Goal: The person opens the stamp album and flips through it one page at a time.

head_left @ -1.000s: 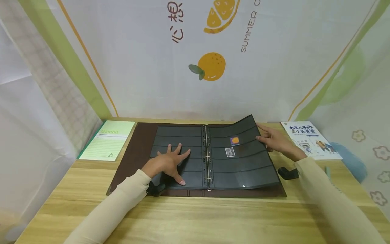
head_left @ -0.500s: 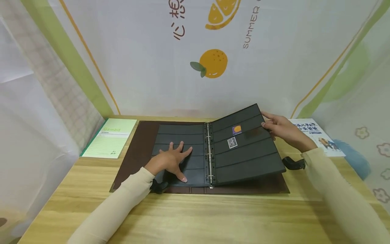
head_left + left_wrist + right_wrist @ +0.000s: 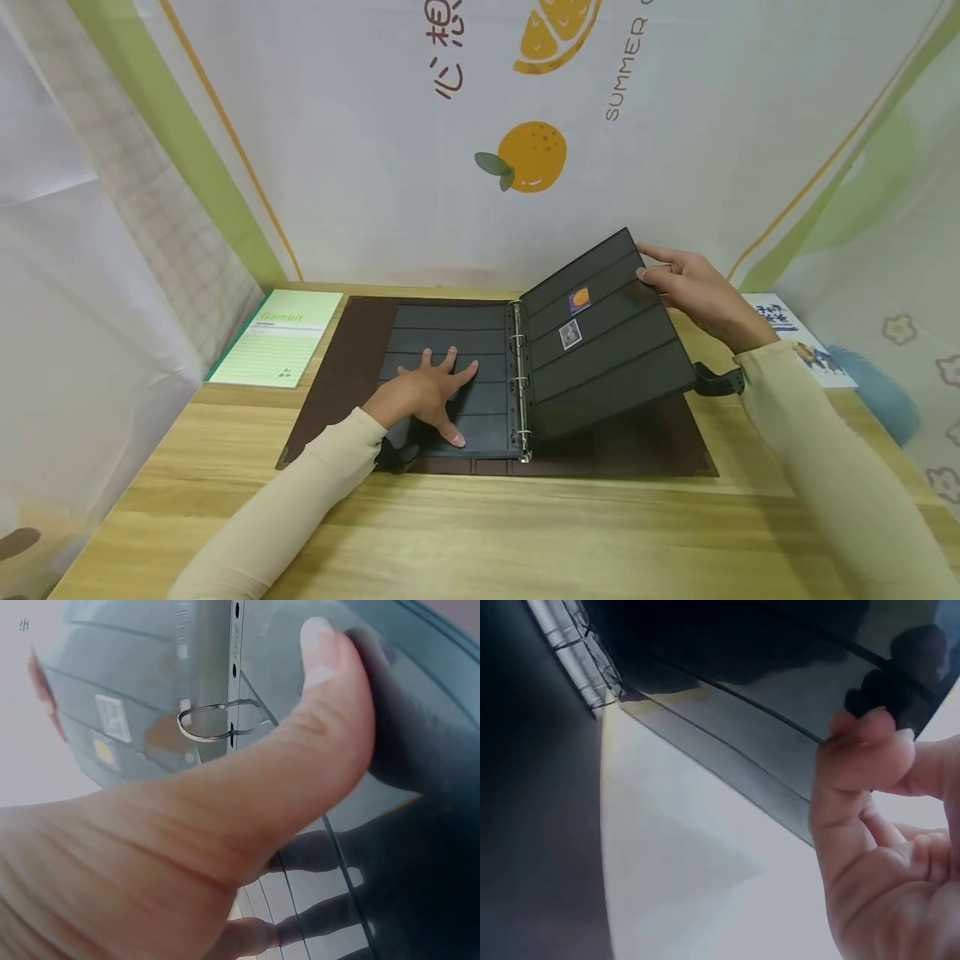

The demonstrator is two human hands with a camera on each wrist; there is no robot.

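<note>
While the brown, leather-look ring binder (image 3: 337, 392) lies open on the pale wood-grain table (image 3: 480, 533), its glossy black pocket pages split two ways: a flat stack on the left and one stiff lifted page (image 3: 607, 333) tilted up on the right, hinged on the metal rings (image 3: 519, 375). Each page is ribbed with horizontal clear strips. Two small stamps sit in the lifted page, an orange-marked one (image 3: 580, 298) above a grey portrait one (image 3: 570, 334).

The left hand (image 3: 427, 396) lies flat with fingers spread on the left pages (image 3: 450, 333), its grip wide and holding nothing; the left wrist view shows the thumb (image 3: 330, 697) pressed on the shiny sheet beside a ring. The right hand (image 3: 693, 287) pinches the lifted page's upper outer corner, fingers curled over the edge.

A green lined notepad (image 3: 281, 337) lies left of the binder. A printed booklet (image 3: 795, 337) on the right is partly hidden by the right forearm, and the binder's right cover is mostly shaded under the page.
</note>
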